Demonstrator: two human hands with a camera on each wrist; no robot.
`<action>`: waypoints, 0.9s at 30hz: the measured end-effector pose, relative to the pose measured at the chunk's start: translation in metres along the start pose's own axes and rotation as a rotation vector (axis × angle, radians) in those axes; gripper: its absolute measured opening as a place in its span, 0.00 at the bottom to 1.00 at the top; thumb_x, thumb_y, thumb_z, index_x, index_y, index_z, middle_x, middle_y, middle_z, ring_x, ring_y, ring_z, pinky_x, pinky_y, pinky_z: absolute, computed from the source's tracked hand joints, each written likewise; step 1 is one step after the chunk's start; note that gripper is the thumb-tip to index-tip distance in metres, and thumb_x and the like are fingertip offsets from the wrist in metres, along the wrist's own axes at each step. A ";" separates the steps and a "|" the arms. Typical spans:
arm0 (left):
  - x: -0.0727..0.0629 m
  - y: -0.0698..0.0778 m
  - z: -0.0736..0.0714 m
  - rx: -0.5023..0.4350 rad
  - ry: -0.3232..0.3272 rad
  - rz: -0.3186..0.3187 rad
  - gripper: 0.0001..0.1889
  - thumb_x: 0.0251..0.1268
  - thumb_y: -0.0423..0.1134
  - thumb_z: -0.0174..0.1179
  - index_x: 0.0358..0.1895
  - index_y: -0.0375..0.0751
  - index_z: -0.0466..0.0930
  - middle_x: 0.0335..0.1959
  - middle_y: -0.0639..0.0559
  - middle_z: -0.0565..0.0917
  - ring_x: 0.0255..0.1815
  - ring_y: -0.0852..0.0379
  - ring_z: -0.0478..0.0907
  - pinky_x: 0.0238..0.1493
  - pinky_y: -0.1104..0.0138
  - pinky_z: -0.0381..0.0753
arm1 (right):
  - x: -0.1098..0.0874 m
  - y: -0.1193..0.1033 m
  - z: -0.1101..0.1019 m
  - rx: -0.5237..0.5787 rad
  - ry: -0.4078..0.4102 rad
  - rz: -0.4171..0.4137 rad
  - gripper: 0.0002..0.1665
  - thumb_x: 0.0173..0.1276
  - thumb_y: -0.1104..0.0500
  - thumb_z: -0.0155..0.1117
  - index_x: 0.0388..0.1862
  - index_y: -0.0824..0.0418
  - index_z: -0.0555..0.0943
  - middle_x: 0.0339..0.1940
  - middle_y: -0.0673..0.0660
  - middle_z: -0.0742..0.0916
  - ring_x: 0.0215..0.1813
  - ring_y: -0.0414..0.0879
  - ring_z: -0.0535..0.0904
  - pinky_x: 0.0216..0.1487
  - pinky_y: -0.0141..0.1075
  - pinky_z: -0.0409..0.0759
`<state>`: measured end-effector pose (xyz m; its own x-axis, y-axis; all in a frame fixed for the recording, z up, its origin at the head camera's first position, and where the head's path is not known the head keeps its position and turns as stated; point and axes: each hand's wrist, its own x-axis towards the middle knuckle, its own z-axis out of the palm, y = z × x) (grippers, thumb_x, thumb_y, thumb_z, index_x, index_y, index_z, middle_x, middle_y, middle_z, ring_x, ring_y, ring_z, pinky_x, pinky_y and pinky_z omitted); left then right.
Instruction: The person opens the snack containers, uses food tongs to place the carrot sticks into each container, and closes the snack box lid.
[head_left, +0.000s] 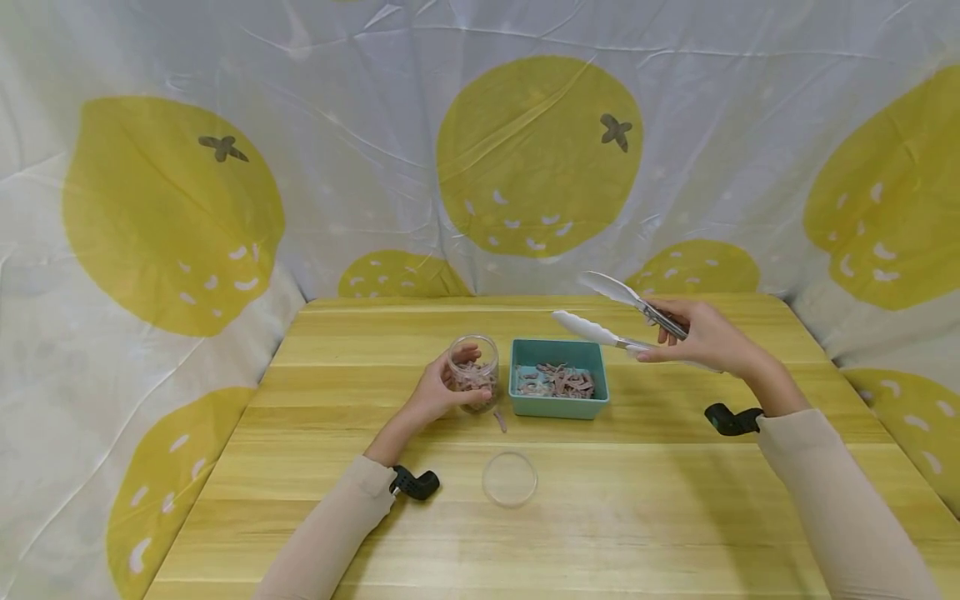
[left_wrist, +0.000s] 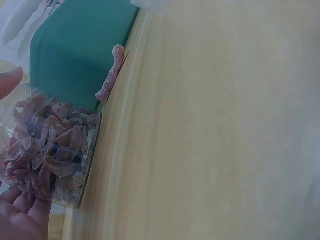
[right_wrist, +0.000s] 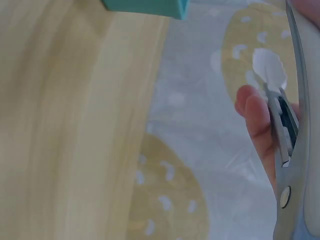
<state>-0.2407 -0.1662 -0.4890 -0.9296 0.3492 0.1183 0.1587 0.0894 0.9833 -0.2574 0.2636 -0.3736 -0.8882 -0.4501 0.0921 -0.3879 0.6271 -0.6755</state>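
Note:
My left hand (head_left: 441, 390) grips a clear jar (head_left: 474, 354) from its left side, thumb in front and fingers behind. Pinkish-brown dried strips (left_wrist: 50, 145) fill much of the jar, which stands upright on the table. In my right hand (head_left: 705, 342) is a pair of metal tongs (head_left: 652, 315) with white scalloped tips, held spread apart above the table. Nothing is between the tips. The teal box (head_left: 558, 408) sits to the right of the jar, holding more of the strips (head_left: 570, 383). One loose strip (left_wrist: 111, 75) lies on the table by the box.
A round clear lid (head_left: 510, 479) lies flat on the wooden table (head_left: 615, 517), nearer to me than the jar. A lemon-print curtain (head_left: 360, 150) hangs behind the table and along both sides. Black wrist cameras (head_left: 416, 483) sit at both cuffs.

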 end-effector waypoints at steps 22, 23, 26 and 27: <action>-0.002 0.002 0.000 0.032 -0.001 -0.015 0.42 0.56 0.24 0.71 0.74 0.36 0.62 0.71 0.36 0.68 0.71 0.39 0.65 0.69 0.49 0.65 | -0.048 0.026 0.025 -0.068 0.232 0.218 0.46 0.59 0.43 0.77 0.62 0.72 0.68 0.37 0.65 0.80 0.35 0.52 0.73 0.28 0.37 0.73; -0.001 0.001 0.001 0.031 0.001 -0.015 0.42 0.55 0.24 0.72 0.74 0.37 0.63 0.71 0.37 0.69 0.71 0.40 0.65 0.69 0.50 0.65 | -0.050 0.027 0.026 -0.068 0.245 0.224 0.47 0.59 0.44 0.77 0.62 0.73 0.68 0.36 0.64 0.80 0.34 0.52 0.73 0.28 0.37 0.73; -0.001 0.000 0.000 0.036 0.004 -0.015 0.41 0.55 0.26 0.73 0.73 0.40 0.65 0.70 0.41 0.70 0.70 0.43 0.67 0.68 0.51 0.66 | -0.053 0.030 0.028 -0.061 0.279 0.254 0.49 0.59 0.44 0.78 0.64 0.74 0.66 0.35 0.64 0.79 0.33 0.51 0.73 0.27 0.36 0.73; -0.001 0.000 0.001 0.036 0.006 -0.012 0.41 0.55 0.27 0.73 0.73 0.40 0.65 0.70 0.41 0.71 0.70 0.44 0.67 0.68 0.51 0.66 | -0.055 0.031 0.029 -0.058 0.290 0.267 0.50 0.58 0.44 0.78 0.65 0.75 0.66 0.35 0.64 0.79 0.33 0.51 0.72 0.26 0.36 0.73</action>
<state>-0.2397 -0.1659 -0.4890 -0.9333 0.3427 0.1076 0.1595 0.1270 0.9790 -0.2137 0.2893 -0.4205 -0.9892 -0.0733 0.1270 -0.1396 0.7363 -0.6621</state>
